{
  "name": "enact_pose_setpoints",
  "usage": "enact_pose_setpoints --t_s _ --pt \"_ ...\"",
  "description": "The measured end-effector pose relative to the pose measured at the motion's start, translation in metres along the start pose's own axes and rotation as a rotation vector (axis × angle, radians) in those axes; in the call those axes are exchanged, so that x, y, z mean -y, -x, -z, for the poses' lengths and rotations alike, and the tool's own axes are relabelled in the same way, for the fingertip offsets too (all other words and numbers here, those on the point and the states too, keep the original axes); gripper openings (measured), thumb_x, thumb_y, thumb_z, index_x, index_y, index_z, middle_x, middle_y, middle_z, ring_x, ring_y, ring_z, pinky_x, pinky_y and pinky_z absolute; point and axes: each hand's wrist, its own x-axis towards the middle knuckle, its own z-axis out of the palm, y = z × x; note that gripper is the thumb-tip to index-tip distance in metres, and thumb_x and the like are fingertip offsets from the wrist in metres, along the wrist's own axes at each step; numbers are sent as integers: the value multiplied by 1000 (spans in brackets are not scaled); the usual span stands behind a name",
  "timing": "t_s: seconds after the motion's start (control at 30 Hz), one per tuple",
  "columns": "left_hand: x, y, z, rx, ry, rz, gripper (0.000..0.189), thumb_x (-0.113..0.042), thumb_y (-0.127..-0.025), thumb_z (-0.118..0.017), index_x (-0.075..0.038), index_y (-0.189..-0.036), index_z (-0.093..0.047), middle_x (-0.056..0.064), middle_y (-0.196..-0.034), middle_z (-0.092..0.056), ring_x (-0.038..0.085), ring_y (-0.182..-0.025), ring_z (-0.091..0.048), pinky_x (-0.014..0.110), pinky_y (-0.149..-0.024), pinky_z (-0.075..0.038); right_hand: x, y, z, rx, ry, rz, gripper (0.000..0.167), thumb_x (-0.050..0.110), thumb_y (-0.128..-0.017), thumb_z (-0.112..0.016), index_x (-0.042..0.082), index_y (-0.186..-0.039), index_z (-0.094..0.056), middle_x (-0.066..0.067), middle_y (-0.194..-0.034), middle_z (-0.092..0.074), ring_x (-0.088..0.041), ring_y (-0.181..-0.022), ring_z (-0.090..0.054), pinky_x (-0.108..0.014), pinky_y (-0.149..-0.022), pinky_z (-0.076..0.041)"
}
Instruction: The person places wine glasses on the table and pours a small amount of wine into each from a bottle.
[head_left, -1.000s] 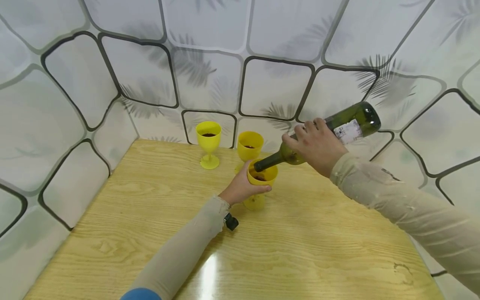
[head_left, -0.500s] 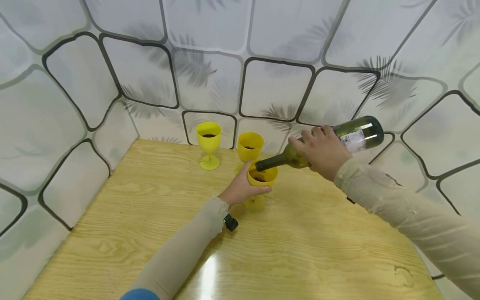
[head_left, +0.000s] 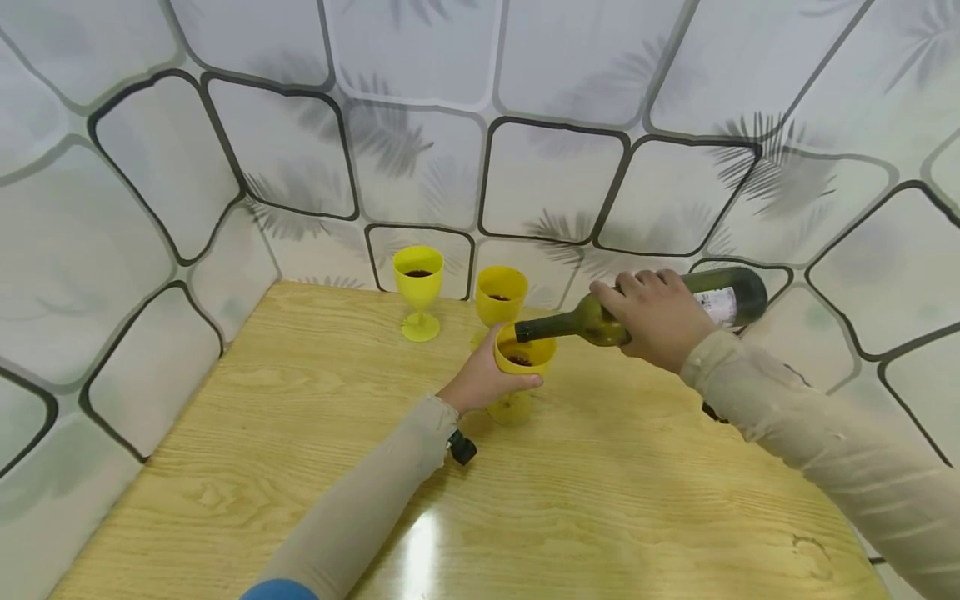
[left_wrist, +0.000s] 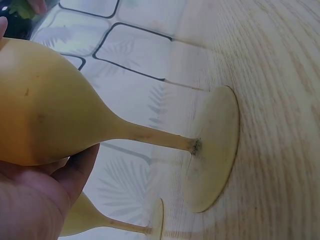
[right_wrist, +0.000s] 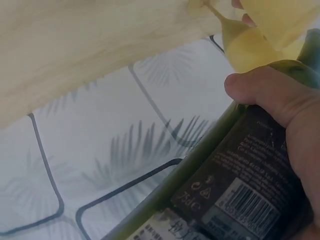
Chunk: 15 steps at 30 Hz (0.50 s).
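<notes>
My left hand [head_left: 483,379] grips the bowl of a yellow goblet [left_wrist: 55,107], whose round foot stands on the wooden table. Some dark liquid lies at the bottom of that goblet. Across from it, my right hand [head_left: 660,317] holds a green wine bottle [head_left: 596,323] round its body, tilted close to level. The bottle's mouth overlaps the goblet's rim in the head view. In the right wrist view a dark label with a barcode [right_wrist: 247,207] shows beside my thumb. Two more yellow goblets with dark liquid stand behind: a left one [head_left: 418,283] and a nearer one [head_left: 500,296].
The wooden table [head_left: 300,433] reaches back to a patterned wall [head_left: 420,158] that closes it in at the rear and left. A dark ring mark [head_left: 812,557] shows near the table's right edge.
The bottle's base has come down, so the bottle lies nearer to level, and its neck has drawn slightly right. My left hand and the goblets keep their places.
</notes>
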Motion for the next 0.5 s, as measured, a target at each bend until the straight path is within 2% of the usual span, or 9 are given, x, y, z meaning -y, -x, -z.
enact_pose_setpoints --t_s 0.2,0.37,0.5 --pt "-1 1 -1 -6 0 -1 89 -33 -82 -90 -27 -152 -35 -1 -134 -57 18 -121 -58 45 -109 -46 -1 8 -13 -17 -84 -53 82 26 -61 -95 10 -130 -53 -15 -97 -62 -39 -83 -65 -60 -87 -54" --pt "-1 0 -2 -11 6 -12 90 -31 -82 -90 -27 -152 -35 -1 -134 -57 18 -119 -58 44 -108 -47 -1 15 -20 -14 -149 -109 85 31 -62 -96 9 -133 -54 -16 -103 -65 -38 -84 -67 -58 -82 -55" --pt "1 -1 -2 -8 16 -29 87 -29 -82 -90 -26 -150 -37 -1 -132 -57 18 -117 -59 43 -106 -48 -1 22 -27 -60 -232 -141 88 30 -63 -97 4 -136 -54 -17 -102 -67 -37 -83 -68 -56 -77 -57"
